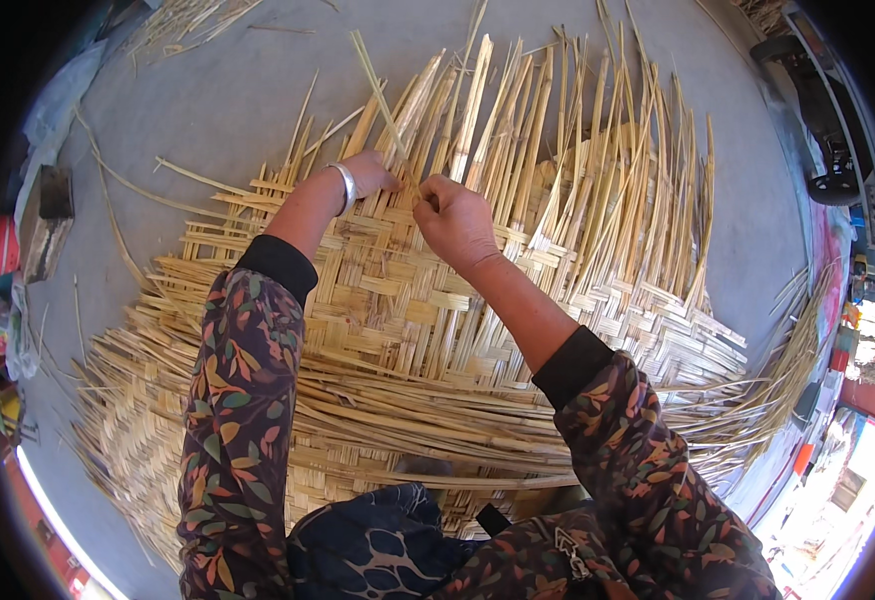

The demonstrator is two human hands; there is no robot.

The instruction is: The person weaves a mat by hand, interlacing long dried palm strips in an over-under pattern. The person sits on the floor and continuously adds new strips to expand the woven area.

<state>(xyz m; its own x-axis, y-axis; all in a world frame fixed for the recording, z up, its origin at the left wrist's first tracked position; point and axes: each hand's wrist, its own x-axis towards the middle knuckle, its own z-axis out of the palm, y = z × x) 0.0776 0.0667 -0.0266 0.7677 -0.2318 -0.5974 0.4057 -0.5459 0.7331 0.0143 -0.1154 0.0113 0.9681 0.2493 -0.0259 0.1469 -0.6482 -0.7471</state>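
The left hand (370, 178) is at the upper part of the woven mat (388, 300), fingers curled down; whether its grip has hold of anything cannot be told. Between the hands, a pale green strip (382, 95) slants up past the weave. The right hand (455, 220) is closed, thumb and forefinger apparently pinching that strip. The mat lies over the grey floor (198, 110), unwoven strands (598, 200) fanning out at right. Judged step: working the strip into the weave. The next move appears to call for seating it snugly among those strands.
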